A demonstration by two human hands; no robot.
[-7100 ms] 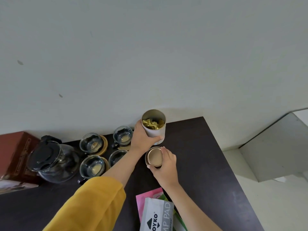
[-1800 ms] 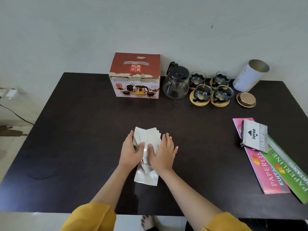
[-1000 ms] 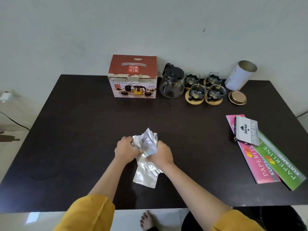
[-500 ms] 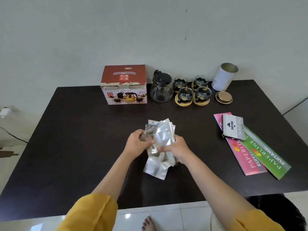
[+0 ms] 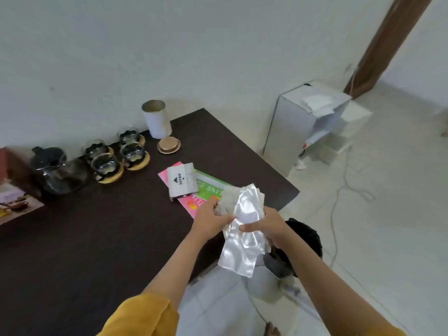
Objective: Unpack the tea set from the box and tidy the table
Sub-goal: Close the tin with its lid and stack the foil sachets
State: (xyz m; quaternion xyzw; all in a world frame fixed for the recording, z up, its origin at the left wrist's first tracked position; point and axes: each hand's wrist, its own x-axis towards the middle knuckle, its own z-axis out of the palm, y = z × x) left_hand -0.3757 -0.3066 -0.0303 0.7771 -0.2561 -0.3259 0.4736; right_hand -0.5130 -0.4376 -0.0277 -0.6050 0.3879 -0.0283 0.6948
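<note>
A bundle of silver foil wrappers [image 5: 242, 229] hangs in the air past the table's right front corner. My left hand [image 5: 210, 220] grips its left side and my right hand [image 5: 266, 226] grips its right side. On the dark table [image 5: 97, 238] at the back left stand a glass teapot [image 5: 58, 170] and several glass cups [image 5: 105, 164] on wooden coasters. The red tea set box [image 5: 12, 190] shows at the left edge. A white canister [image 5: 156, 120] stands open with its gold lid [image 5: 169, 144] lying beside it.
A stamp pad box [image 5: 183, 183] lies on pink and green paper packs [image 5: 208, 187] near the table's right edge. A black object [image 5: 303, 241] sits on the floor under my hands. A grey cabinet [image 5: 291, 132] and a white cable [image 5: 339, 190] are to the right.
Both hands have carried the foil wrappers from the table's middle to the right, past its corner. The view has swung right, so the box and teapot now sit at the left.
</note>
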